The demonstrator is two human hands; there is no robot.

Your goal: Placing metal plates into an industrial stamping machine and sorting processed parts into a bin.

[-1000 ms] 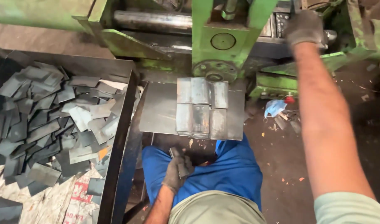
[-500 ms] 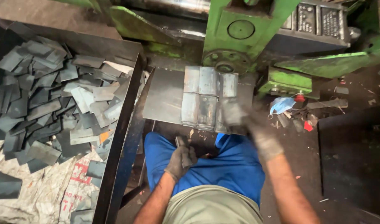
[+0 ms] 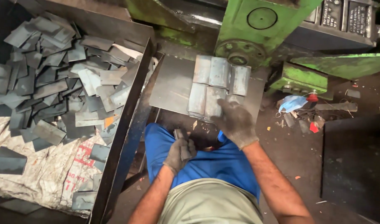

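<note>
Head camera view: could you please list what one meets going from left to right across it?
Heap of grey metal pieces → dark bin wall → left hand holding a small metal piece → right hand on the stacked metal blanks → blue face mask → dark metal sheet.

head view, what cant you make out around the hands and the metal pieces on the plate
- Head view: the near ends of the metal pieces are hidden under the right hand.
- Head view: the small metal piece in the left hand is mostly wrapped by glove fingers; its shape is unclear.
- Head view: the green machine is cut off by the top edge.
- Head view: the bin of metal offcuts runs off the left edge.
</note>
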